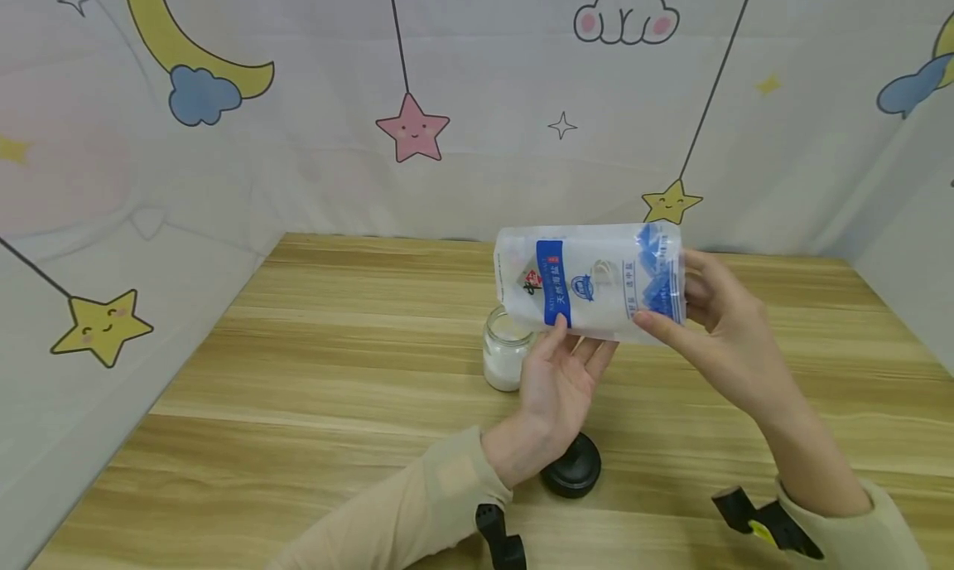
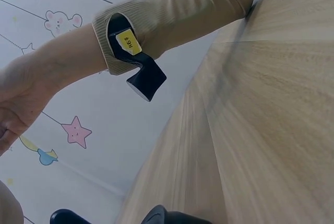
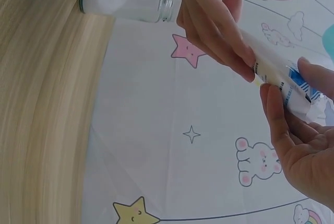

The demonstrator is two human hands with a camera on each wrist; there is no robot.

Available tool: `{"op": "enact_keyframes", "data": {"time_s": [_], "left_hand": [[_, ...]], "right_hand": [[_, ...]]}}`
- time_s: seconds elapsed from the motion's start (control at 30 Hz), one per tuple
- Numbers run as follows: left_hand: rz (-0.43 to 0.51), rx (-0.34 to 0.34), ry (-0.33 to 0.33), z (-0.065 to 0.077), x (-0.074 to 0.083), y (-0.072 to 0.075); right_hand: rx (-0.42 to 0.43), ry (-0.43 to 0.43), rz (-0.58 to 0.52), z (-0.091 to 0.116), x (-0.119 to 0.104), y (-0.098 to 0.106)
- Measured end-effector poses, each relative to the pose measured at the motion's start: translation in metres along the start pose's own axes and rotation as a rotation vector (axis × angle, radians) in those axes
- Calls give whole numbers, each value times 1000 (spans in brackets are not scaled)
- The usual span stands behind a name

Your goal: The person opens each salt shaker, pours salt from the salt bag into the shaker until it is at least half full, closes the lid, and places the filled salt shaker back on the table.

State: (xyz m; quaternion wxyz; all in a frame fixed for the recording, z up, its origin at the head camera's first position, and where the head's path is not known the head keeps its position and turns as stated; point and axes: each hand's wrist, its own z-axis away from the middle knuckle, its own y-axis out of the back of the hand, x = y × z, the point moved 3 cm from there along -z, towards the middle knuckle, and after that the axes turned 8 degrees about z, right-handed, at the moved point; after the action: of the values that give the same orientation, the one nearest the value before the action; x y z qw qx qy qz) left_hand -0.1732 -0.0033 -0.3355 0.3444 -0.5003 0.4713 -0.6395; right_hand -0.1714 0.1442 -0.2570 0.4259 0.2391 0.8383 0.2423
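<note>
Holding a white pouch (image 1: 614, 259) with left hand (image 1: 557, 384) and right hand (image 1: 726, 338). Held with long axis nearly level, blue-patterned end (image 1: 658, 272) rightward.

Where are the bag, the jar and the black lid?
Bag (image 1: 592, 282), head view: middle of its printed front.
Jar (image 1: 503, 361), head view: its glass side.
Black lid (image 1: 575, 470), head view: its top.
</note>
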Motion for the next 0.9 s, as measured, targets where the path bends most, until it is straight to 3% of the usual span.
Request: {"op": "enact_keyframes", "data": {"time_s": [0.57, 0.9], "left_hand": [[-27, -1, -2, 0, 1, 0], [18, 2, 10, 2, 0, 0]], "right_hand": [[14, 24, -33, 1, -2, -1], [-3, 11, -37, 1, -2, -1]]}}
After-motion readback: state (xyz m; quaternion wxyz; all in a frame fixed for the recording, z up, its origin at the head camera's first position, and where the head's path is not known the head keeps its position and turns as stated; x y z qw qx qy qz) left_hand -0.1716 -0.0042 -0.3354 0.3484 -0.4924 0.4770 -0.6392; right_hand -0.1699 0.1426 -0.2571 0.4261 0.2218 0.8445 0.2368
